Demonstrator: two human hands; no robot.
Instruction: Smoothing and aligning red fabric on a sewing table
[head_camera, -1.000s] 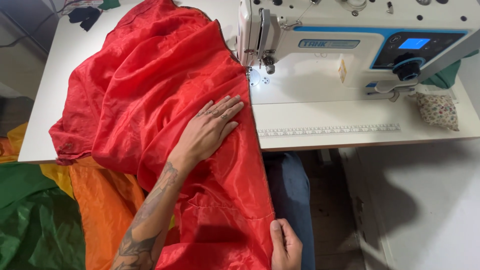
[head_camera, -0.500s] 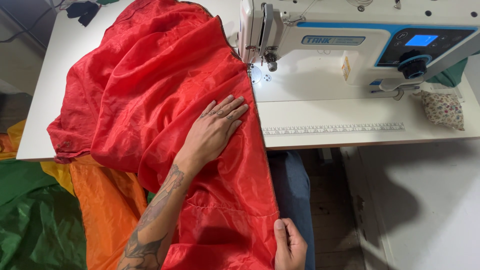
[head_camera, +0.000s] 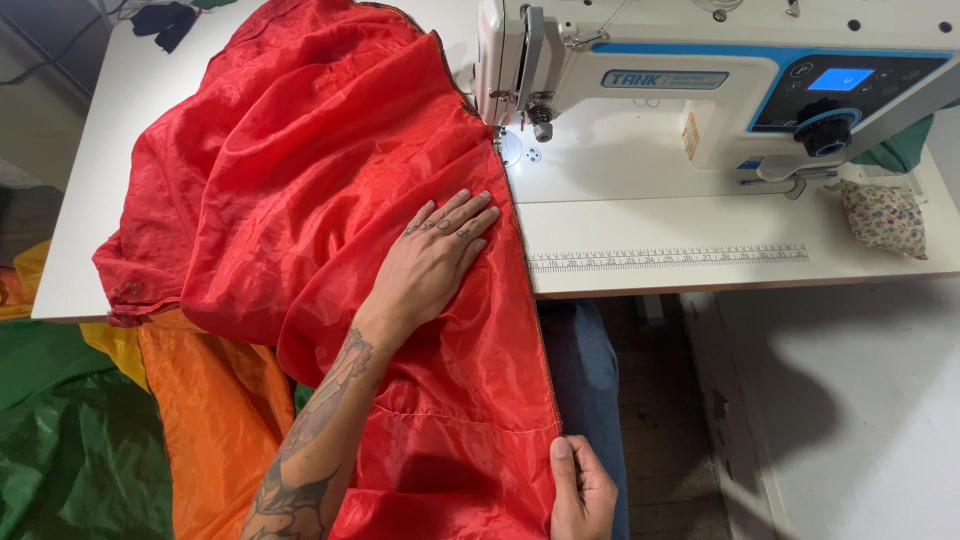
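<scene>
Head view: red fabric (head_camera: 300, 170) fed to sewing machine (head_camera: 700, 80) near table's (head_camera: 700, 225) front edge; left hand (head_camera: 432, 260) spread flat, right hand (head_camera: 580, 495) pinching hem. Steady straight guidance judged needed.

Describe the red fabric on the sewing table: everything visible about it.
The thin, shiny red fabric looks like a light synthetic, creased and bunched. It covers the left part of the white sewing table and hangs over the front edge onto the person's lap. Its dark-trimmed right edge runs up to the needle of the white sewing machine. The left hand presses flat on it; the right hand pinches the edge lower down.
</scene>
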